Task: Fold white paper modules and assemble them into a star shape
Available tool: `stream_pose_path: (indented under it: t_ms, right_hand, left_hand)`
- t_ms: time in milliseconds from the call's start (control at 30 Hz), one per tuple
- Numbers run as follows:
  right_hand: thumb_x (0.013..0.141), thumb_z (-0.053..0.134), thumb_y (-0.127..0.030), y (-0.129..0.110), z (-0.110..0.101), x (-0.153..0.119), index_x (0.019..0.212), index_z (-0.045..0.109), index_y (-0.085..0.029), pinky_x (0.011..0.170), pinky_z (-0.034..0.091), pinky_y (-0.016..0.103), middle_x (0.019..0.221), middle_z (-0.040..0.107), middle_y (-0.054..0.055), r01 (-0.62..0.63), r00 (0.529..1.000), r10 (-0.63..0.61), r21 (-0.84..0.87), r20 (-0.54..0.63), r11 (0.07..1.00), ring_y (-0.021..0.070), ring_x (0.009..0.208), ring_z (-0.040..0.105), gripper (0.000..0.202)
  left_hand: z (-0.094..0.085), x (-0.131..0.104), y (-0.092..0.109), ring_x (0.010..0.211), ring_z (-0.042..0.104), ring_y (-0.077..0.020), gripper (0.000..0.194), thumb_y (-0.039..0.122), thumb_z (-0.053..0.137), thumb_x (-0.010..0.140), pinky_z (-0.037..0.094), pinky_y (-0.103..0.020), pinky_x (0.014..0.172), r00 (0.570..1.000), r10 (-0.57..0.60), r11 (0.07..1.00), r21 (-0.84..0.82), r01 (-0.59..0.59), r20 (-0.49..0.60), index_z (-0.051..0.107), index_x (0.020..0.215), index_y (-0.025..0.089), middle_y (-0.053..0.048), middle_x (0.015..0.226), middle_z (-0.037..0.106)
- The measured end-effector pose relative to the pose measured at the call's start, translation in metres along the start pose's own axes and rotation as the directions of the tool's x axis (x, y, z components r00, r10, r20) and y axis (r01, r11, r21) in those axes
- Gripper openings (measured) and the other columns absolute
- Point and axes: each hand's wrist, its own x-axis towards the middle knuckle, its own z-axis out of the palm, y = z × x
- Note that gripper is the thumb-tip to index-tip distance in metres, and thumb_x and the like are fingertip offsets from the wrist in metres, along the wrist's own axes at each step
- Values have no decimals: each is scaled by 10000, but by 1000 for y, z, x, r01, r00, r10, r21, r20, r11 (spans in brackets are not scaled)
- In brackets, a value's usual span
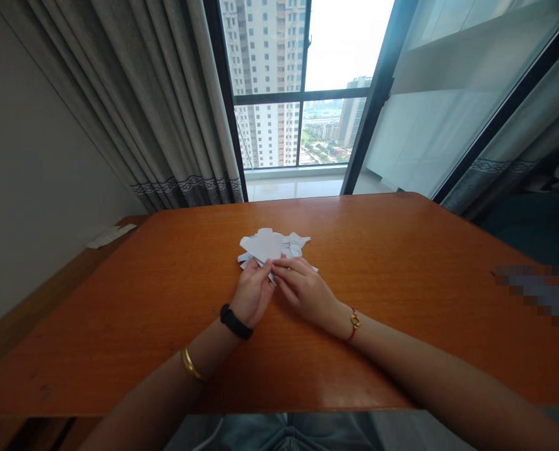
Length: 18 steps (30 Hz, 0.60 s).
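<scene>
Between my hands is a folded piece of white paper (266,243), fan-shaped with a scalloped far edge and narrowing toward me. My left hand (253,293) pinches its near left side between thumb and fingers. My right hand (305,289) has its fingertips closed on the narrow near end, close to the left thumb. Behind and beneath the held piece, several white paper scraps (296,243) lie in a small heap on the wooden table (392,263). My fingers cover part of the paper and part of the heap.
A pale flat item (111,235) rests on a ledge at the left, beside the table. Toward the right edge is a blurred-out greyish object (539,291). Grey curtains (180,113) and a framed window (302,95) stand beyond the table's far edge.
</scene>
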Motion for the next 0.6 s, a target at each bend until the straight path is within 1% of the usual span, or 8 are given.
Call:
stream_pose_path:
  t_ms: [133, 267, 333, 400, 467, 533, 567, 600]
  right_hand:
    - [894, 538, -150, -2, -1, 1, 1068, 687, -234, 931, 496, 358, 1072, 699, 62, -47, 999, 50, 169, -12, 984, 180, 999, 628, 245]
    - [855, 607, -172, 2, 0, 1, 1018, 705, -234, 883, 519, 335, 1000, 720, 52, -97, 995, 94, 226, 21, 969, 176, 936, 655, 200]
    - [868, 590, -184, 3, 1, 0, 1018, 704, -241, 879, 517, 345, 989, 720, 54, -70, 997, 63, 218, 39, 973, 181, 933, 654, 197]
    - [889, 553, -192, 2, 2, 0, 1009, 704, -246, 877, 511, 349, 981, 721, 54, -17, 998, 4, 216, 58, 976, 180, 931, 648, 200]
    - [891, 555, -218, 2, 0, 0, 986, 707, -247, 853, 511, 333, 962, 722, 47, -24, 997, 8, 222, 74, 975, 176, 905, 646, 181]
    - [880, 576, -257, 7, -5, 3, 949, 710, -242, 807, 511, 310, 928, 720, 38, -133, 991, 125, 197, 53, 971, 170, 848, 644, 151]
    - [876, 579, -273, 13, -9, 4, 939, 708, -235, 777, 510, 302, 908, 716, 37, -216, 976, 215, 162, 25, 963, 165, 804, 638, 149]
    - [874, 572, -279, 21, -13, 6, 942, 704, -225, 749, 506, 298, 902, 710, 40, -306, 951, 309, 113, -4, 945, 161, 760, 628, 158]
  left_hand:
    - [0, 0, 0, 1072, 624, -205, 387, 95, 581, 835, 474, -378, 964, 999, -10, 999, -37, 8, -46, 539, 1187, 251, -64, 1117, 666]
    - [0, 0, 2, 1016, 646, -200, 410, 108, 585, 839, 502, -387, 917, 997, -42, 998, -50, 39, -60, 513, 1205, 277, -56, 1075, 672]
    - [-1, -1, 1, 964, 655, -186, 374, 116, 600, 831, 514, -362, 889, 995, -57, 997, -46, 53, -79, 535, 1172, 256, -56, 1032, 678]
    - [-2, -1, 0, 901, 657, -174, 293, 120, 601, 827, 526, -327, 851, 991, -91, 995, -39, 88, -101, 573, 1107, 202, -68, 978, 681]
    - [-3, 0, 0, 830, 651, -163, 199, 112, 571, 836, 535, -296, 789, 983, -107, 994, -29, 104, -147, 595, 1030, 152, -79, 918, 677]
    - [-4, 3, 3, 739, 630, -141, 149, 91, 515, 854, 533, -270, 697, 972, -76, 997, -14, 75, -221, 590, 976, 132, -74, 861, 663]
    - [-4, 5, 6, 685, 610, -128, 144, 79, 484, 860, 521, -255, 638, 964, -50, 999, -5, 51, -259, 579, 955, 132, -68, 836, 654]
    - [-5, 7, 9, 631, 584, -114, 146, 65, 458, 860, 497, -238, 577, 957, -23, 1000, 4, 25, -290, 564, 933, 133, -61, 813, 643]
